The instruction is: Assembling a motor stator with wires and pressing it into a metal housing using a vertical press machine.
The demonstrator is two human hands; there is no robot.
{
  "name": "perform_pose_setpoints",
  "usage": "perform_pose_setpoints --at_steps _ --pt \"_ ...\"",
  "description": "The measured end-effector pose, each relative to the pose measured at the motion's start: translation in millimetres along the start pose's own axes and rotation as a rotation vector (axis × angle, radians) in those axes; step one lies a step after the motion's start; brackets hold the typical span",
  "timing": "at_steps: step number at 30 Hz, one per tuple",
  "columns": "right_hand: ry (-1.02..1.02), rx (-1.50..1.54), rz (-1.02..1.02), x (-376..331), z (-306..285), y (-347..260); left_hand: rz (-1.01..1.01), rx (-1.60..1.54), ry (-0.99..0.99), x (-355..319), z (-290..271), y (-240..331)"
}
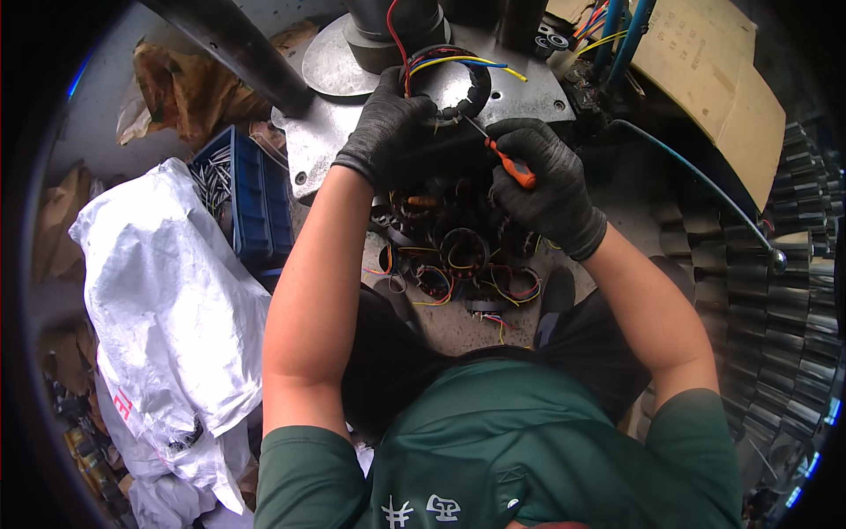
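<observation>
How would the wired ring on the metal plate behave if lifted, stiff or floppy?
The ring itself looks rigid and probably heavy for its size. Its coloured wire leads would likely flop and could snag. Lying flat on the metal plate, it seems unlikely to roll.

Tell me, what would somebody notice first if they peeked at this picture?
Probably the two black-gloved hands at the top middle: the left hand steadies a dark ring with coloured wires on a grey metal plate, while the right hand pokes at it with an orange-handled screwdriver. Just below them lies a heap of similar wired rings, and a big crumpled white sack fills the left side.
</observation>
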State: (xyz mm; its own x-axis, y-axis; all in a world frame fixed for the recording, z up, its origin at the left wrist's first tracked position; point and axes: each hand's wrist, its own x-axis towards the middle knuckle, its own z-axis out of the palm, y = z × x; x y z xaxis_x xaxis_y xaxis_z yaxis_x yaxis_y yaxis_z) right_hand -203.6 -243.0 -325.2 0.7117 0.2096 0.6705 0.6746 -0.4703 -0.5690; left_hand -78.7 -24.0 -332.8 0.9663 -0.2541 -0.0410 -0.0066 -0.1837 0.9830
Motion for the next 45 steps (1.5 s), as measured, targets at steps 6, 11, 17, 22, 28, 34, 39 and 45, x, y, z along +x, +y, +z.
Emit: perform_pose_setpoints --at_steps 6,11,17,22,28,34,39,45 --pt "-0.027 -0.012 0.022 -1 4 3 -0.027 0.081 -0.001 0 0 2" --pt "-0.015 -0.012 0.030 0 6 10 -0.004 0.099 0.014 7 3 -11" --pt "-0.031 -0.041 0.068 2 3 11 0.040 0.052 -0.007 5 5 -14" --pt "-0.033 -0.010 0.043 8 -12 -3 0.066 0.122 -0.004 -6 6 -7" --pt "0.071 0.084 0.080 9 -12 0 0.092 0.318 0.062 -21 21 10" --pt "0.064 0.028 0.066 10 1 10 0.283 0.471 0.089 -23 32 2" --pt "0.040 -0.019 0.052 13 2 10 0.342 0.487 0.080 -21 33 -4" --pt "0.046 -0.041 0.056 11 6 11 0.304 0.425 0.043 -20 32 -5"
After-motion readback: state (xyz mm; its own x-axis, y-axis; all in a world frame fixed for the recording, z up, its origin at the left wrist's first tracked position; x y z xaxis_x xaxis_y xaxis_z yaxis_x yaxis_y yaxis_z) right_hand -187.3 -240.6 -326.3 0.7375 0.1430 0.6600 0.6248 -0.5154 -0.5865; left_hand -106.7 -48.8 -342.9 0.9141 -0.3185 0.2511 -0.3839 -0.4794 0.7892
